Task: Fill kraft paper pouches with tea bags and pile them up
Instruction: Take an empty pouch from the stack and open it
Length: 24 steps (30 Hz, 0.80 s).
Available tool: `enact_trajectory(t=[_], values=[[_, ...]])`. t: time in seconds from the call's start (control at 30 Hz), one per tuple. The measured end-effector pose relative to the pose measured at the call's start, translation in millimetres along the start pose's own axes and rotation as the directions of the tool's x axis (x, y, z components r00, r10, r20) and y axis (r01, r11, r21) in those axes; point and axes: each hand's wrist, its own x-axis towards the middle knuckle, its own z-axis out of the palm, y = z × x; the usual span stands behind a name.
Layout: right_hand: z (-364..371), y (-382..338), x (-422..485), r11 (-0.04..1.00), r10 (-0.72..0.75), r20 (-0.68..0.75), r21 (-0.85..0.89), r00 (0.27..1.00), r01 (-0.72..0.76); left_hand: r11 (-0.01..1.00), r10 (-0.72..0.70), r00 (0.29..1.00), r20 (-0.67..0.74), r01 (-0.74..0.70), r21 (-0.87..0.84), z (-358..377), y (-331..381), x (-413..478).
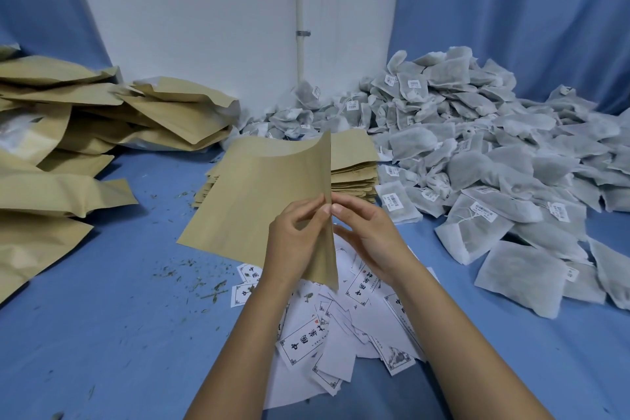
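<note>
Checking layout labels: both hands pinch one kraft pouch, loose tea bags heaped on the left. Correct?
No. Head view shows the tea bags heaped on the right. The left hand and right hand do pinch one kraft pouch.

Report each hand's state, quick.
Left hand: pinches the pouch at its edge.
Right hand: pinches the same edge.
</note>
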Motion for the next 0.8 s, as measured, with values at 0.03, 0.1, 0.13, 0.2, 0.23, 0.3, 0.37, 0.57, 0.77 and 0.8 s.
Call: enact_trajectory(t=[0.03,0.1,0.13,0.2,0.23,0.3,0.37,0.57,0.77,0.8], values=[[0.2,-0.1,-0.2,1.0,0.0,-0.011,-0.003,1.0,0.0,1.0,0.001,1.0,0.001,-0.001,0.001,0.0,0.7,-0.3],[0.1,-0.2,-0.6,1.0,0.001,-0.029,0.003,1.0,-0.001,1.0,-0.002,1.0,-0.001,0.002,-0.005,0.1,2.6,-1.1],[0.1,-0.3,-0.6,1.0,0.001,-0.039,0.01,0.999,-0.001,1.0,-0.004,1.0,-0.003,0.004,-0.014,0.1,3.7,-1.8],[0.9,-1.1,-0.5,1.0,0.004,-0.055,0.022,0.998,-0.002,1.0,-0.005,1.0,-0.008,0.005,-0.027,0.3,6.0,-3.2],[1.5,-1.4,-0.6,1.0,0.004,-0.059,0.025,0.998,-0.003,1.0,-0.003,1.0,-0.007,0.003,-0.024,0.3,6.9,-4.0],[2.6,-1.3,-1.2,1.0,0.006,-0.073,0.025,0.997,-0.004,1.0,0.005,1.0,0.0,-0.005,-0.001,0.6,7.5,-4.8],[2.2,-0.6,-1.2,1.0,0.009,-0.09,0.029,0.996,-0.007,0.999,0.02,1.0,0.004,-0.02,0.028,0.7,7.9,-5.6],[0.4,-0.5,-1.1,0.996,0.0,-0.065,0.091,0.998,0.006,0.995,0.067,0.998,-0.014,-0.066,0.079,2.8,8.7,-7.4],[-1.4,2.0,0.3,0.99,-0.002,-0.008,0.143,1.0,0.003,0.989,0.075,0.997,-0.031,-0.07,0.127,2.4,10.0,-8.8],[-1.5,2.1,0.4,0.989,0.0,-0.007,0.146,1.0,0.001,0.988,0.078,0.996,-0.033,-0.073,0.136,1.7,10.0,-9.0]])
